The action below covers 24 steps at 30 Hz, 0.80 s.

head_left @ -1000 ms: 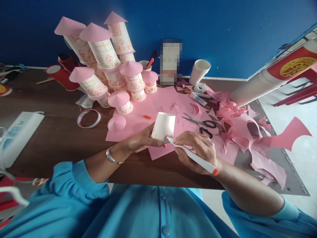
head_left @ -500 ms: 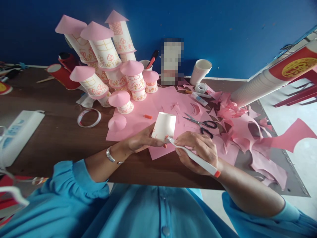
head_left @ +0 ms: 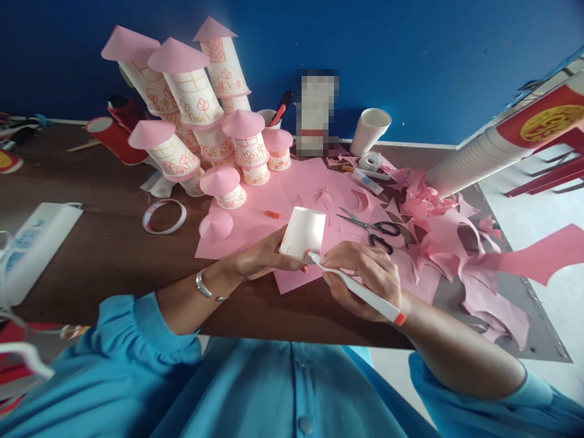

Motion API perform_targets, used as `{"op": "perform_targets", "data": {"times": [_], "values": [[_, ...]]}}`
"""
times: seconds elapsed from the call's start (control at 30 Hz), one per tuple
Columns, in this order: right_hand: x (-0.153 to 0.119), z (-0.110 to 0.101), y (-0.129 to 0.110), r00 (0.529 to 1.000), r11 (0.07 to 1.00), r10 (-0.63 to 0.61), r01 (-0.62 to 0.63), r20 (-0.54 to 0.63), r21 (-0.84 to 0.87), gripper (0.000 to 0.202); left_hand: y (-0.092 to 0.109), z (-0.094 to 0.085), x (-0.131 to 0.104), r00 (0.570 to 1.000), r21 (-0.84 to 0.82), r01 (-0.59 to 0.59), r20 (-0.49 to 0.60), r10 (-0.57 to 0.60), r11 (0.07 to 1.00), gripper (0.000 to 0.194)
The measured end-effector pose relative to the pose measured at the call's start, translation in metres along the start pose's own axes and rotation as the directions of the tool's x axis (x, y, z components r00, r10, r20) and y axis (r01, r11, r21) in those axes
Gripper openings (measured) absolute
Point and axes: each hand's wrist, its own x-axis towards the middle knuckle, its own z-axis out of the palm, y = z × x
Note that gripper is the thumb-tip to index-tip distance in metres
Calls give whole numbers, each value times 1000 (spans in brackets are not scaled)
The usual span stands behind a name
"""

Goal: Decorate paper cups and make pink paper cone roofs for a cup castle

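Observation:
My left hand [head_left: 264,257] is closed around the lower part of a white paper cup [head_left: 303,232], tilted a little over the table's front. Small red lines show near the cup's lower edge. In my right hand [head_left: 365,277] is a white marker [head_left: 360,295] with a red end, its tip touching the cup low on the right side. An orange-red marker cap [head_left: 273,214] lies on the pink paper [head_left: 255,243] behind the cup. Black-handled scissors [head_left: 371,230] rest, blades parted, just beyond my right hand.
Decorated cup towers [head_left: 196,100] with pink cone roofs stand at back left. A tape roll [head_left: 164,217] lies left of the paper. Pink scraps [head_left: 444,243] cover the right side, beside a long stack of cups [head_left: 469,155]. More white cups [head_left: 368,134] stand near the blue wall [head_left: 410,48].
Almost nothing differs. The marker tip stays at the same spot on the cup, and both hands hold their positions. A pink scrap at the far right has shifted slightly.

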Motion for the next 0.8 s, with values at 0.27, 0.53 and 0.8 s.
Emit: {"op": "perform_targets", "data": {"times": [0.27,0.53,0.8], "values": [[2,-2,0,999,999,-37,36,15,27,22,-2,-3,-1,1000,-7,15,22,-15,1000,60],[2,-1,0,999,998,-47,47,-6,44,21,-3,-4,-1,999,15,3,40,-3,1000,59],[2,-2,-1,1000,1000,-18,18,1,13,21,-6,-6,-1,999,9,6,37,-7,1000,59]]}}
